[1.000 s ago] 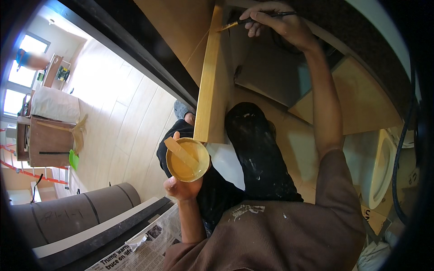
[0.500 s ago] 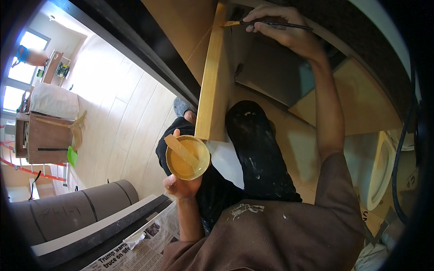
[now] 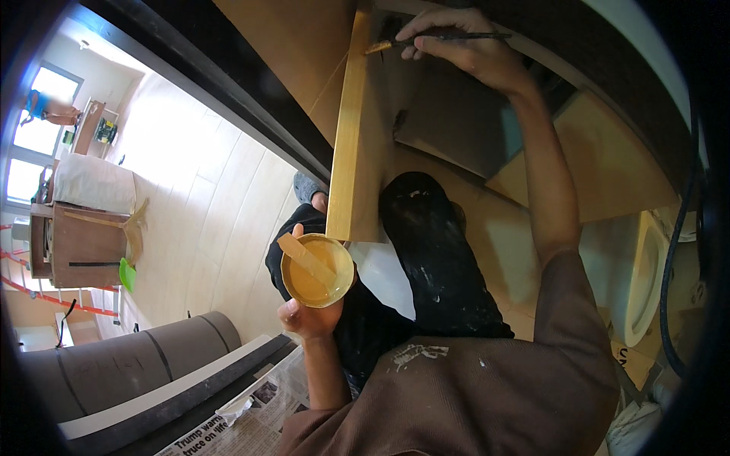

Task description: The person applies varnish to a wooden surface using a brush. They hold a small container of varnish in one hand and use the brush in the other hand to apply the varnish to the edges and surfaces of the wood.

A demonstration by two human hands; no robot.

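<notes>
Right hand (image 3: 475, 49) pinches a thin brush (image 3: 426, 39), tip at the upright wooden board (image 3: 356, 137). Left hand (image 3: 310, 315) cups the yellow paint cup (image 3: 317, 270), stir stick (image 3: 304, 257) inside, held low. Risk: the cup tilts unwatched, spilling onto dark trousers (image 3: 433, 258).

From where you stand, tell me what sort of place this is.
Probably a home being fitted out or renovated. The right hand works a thin brush along a wooden panel edge; the left hand holds a cup of yellow-brown finish. A toilet and newspaper sheets lie nearby.
</notes>
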